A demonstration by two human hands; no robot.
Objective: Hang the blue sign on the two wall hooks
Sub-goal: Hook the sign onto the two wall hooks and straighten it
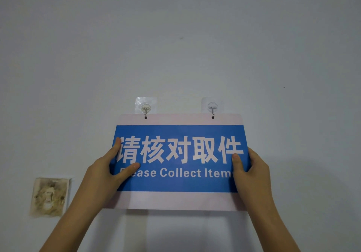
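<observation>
1. Fingers [118,144] of the left hand [103,170] are spread over the left edge of the blue sign [179,181]: the forefinger points up along the first Chinese character, and the thumb lies across the start of the English line, hiding part of "Please".
2. Fingers of the right hand [254,175] wrap behind the sign's right edge, out of sight, while its thumb [237,162] presses the front face beside the last character, so this hand pinches the sheet between thumb and hidden fingers.
3. Both forearms rise from the bottom corners of the view and meet the sign at mid-height.
4. The sign is held flat against the wall [175,37], roughly level, with a pale band above and below its blue panel, which reads "Collect Items" under large white Chinese characters.
5. Two small holes sit in the top pale band; the left hook [145,109] reaches down to the left hole, and the right hook [212,108] to the right hole. Whether the sign's weight hangs on them cannot be told.
6. Each hook sits on a clear adhesive pad stuck to the wall just above the sign's top edge.
7. Low on the wall, left of the left forearm, is a stained, yellowed patch [49,197].
</observation>
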